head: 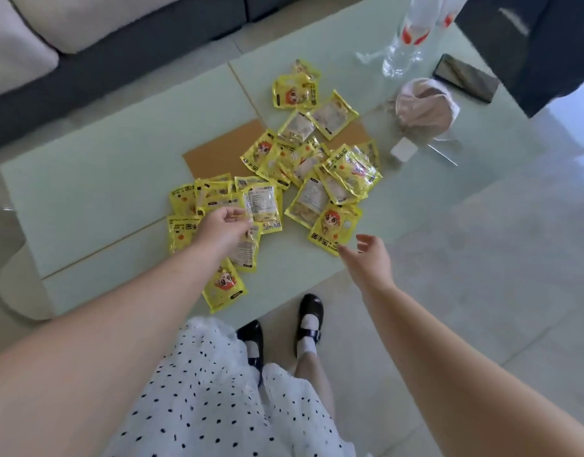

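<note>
1. Packets of shiny yellow plastic (317,159) lay all over the pale green glass table (96,192). Most sat in a loose heap in the middle, some on top of others.
2. The left hand (223,225) pinched one yellow packet with a white label (264,202) by its near edge, with thumb and fingers curled on it. That packet was over the left bunch. I could not tell if it was lifted or lying there.
3. The right hand (369,255) was spread, with its fingers apart, and it held nothing. Its fingertips were just beside a yellow packet with a red-haired cartoon face (333,224) at the near side of the heap. I could not tell if they touched it.
4. I think the step was picking up the packets one by one, with one in the left hand and the next being reached for.
5. Next, the right hand would need to close on the near corner of the cartoon packet. It should lift straight up, so the packet lying partly on top is not dragged along.
6. A black phone (465,77), a clear plastic bag (406,37) and a pink cloth (422,107) lay at the far right of the table, well apart from both hands.
</note>
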Action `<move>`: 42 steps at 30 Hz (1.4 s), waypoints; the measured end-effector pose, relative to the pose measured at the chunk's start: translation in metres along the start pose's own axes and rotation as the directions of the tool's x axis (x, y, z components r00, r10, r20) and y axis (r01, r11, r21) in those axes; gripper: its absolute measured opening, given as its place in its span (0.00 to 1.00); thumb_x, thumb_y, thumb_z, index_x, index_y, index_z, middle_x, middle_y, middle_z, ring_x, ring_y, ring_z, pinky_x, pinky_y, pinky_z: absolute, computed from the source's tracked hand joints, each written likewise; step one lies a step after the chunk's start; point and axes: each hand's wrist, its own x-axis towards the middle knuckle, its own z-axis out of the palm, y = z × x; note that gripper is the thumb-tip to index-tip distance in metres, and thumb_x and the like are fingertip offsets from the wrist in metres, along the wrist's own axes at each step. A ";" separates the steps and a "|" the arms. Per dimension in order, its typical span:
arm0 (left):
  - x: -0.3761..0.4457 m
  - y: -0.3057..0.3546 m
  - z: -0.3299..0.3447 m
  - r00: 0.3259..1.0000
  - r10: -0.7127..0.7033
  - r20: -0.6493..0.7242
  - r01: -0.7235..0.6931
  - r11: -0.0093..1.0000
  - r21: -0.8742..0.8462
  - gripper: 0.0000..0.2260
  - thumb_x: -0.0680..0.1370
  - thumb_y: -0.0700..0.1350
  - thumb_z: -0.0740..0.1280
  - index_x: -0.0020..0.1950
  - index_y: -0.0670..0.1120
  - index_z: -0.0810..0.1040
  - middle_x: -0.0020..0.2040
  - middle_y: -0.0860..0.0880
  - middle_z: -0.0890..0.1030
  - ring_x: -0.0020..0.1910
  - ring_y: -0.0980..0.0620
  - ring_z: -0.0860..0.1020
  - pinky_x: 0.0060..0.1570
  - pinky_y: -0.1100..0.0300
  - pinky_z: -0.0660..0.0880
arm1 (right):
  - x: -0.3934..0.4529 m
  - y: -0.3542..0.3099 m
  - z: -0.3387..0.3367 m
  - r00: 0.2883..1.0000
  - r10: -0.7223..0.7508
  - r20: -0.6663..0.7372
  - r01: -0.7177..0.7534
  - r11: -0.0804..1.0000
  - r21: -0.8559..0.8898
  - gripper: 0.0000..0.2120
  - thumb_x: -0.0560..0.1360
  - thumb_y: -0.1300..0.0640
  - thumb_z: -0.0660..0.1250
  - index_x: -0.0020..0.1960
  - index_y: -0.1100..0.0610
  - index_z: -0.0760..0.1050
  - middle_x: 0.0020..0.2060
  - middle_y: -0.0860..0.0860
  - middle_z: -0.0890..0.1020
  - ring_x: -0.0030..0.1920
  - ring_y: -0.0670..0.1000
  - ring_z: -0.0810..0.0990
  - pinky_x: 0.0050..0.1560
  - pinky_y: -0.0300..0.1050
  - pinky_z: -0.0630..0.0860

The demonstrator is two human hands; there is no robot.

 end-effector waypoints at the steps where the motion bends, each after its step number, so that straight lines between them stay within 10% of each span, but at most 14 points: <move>1: 0.013 -0.001 0.007 1.000 -0.012 -0.027 0.012 1.000 -0.004 0.09 0.76 0.45 0.67 0.56 0.50 0.76 0.55 0.48 0.80 0.51 0.49 0.78 0.51 0.55 0.74 | 0.015 0.003 0.006 1.000 0.027 -0.001 -0.027 1.000 -0.009 0.27 0.72 0.52 0.70 0.68 0.57 0.67 0.65 0.55 0.73 0.63 0.54 0.74 0.61 0.48 0.73; 5: 0.050 -0.001 0.029 0.993 -0.024 -0.118 0.024 1.000 -0.004 0.15 0.76 0.42 0.67 0.63 0.46 0.73 0.54 0.50 0.78 0.48 0.54 0.76 0.38 0.66 0.70 | 0.063 0.012 0.026 0.994 0.112 -0.004 -0.112 0.994 -0.013 0.34 0.70 0.49 0.72 0.71 0.57 0.63 0.67 0.55 0.71 0.61 0.57 0.76 0.61 0.56 0.75; 20: 0.110 -0.017 0.085 0.913 0.028 -0.406 0.154 0.900 0.407 0.34 0.70 0.55 0.74 0.70 0.51 0.62 0.70 0.46 0.65 0.69 0.45 0.65 0.62 0.48 0.66 | 0.122 0.020 0.078 0.982 0.046 -0.184 -0.102 0.945 -0.311 0.41 0.67 0.44 0.74 0.73 0.57 0.59 0.67 0.56 0.66 0.68 0.57 0.64 0.68 0.54 0.63; 26: 0.108 -0.016 0.078 0.886 0.055 -0.461 0.055 0.973 0.223 0.32 0.70 0.51 0.75 0.68 0.50 0.64 0.66 0.49 0.71 0.62 0.46 0.73 0.58 0.45 0.72 | 0.129 0.016 0.072 0.986 0.060 -0.157 -0.108 0.944 -0.313 0.41 0.68 0.48 0.75 0.73 0.59 0.57 0.68 0.57 0.65 0.69 0.58 0.63 0.67 0.52 0.63; 34: 0.092 -0.013 0.050 0.896 -0.039 -0.442 0.010 0.998 -0.067 0.30 0.73 0.47 0.72 0.70 0.51 0.62 0.69 0.51 0.69 0.59 0.54 0.70 0.53 0.60 0.67 | 0.109 0.023 0.072 0.995 0.092 0.032 -0.090 0.994 -0.061 0.11 0.70 0.50 0.73 0.46 0.54 0.75 0.42 0.50 0.81 0.48 0.55 0.81 0.47 0.49 0.77; 38: 0.082 -0.018 0.010 0.928 -0.181 -0.326 0.030 0.907 -0.420 0.24 0.67 0.52 0.75 0.60 0.49 0.74 0.61 0.48 0.78 0.61 0.48 0.76 0.63 0.48 0.71 | 0.083 0.003 0.079 0.972 0.056 0.228 -0.060 0.998 0.011 0.07 0.71 0.50 0.73 0.41 0.50 0.76 0.36 0.46 0.81 0.40 0.48 0.81 0.40 0.42 0.77; 42: 0.077 -0.050 -0.052 0.937 -0.168 -0.305 -0.044 0.813 -0.580 0.10 0.72 0.37 0.72 0.48 0.48 0.76 0.50 0.47 0.82 0.56 0.44 0.80 0.61 0.40 0.73 | 0.073 -0.036 0.099 0.949 -0.037 0.312 0.047 0.999 -0.023 0.09 0.71 0.47 0.72 0.39 0.52 0.77 0.35 0.50 0.80 0.36 0.49 0.76 0.37 0.41 0.71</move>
